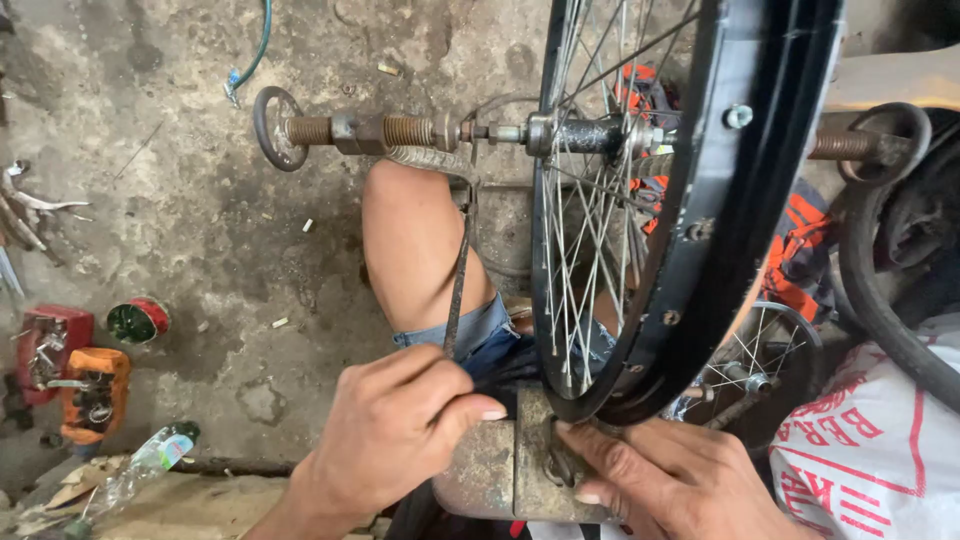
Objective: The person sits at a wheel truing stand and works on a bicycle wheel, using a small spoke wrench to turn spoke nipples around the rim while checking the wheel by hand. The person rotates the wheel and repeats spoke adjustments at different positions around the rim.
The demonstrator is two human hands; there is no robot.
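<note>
Right hand [672,482] cut off; fingers [585,447] hide rim [700,260] bottom.

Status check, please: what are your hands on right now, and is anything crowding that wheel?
Left hand gripping thin rod. Right hand at stand block, fingertips under rim. Wheel upright on threaded axle. Knee close beside spokes.

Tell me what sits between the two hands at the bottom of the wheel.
In the head view, a worn metal block lies between the left hand and right hand, under the black rim.
</note>
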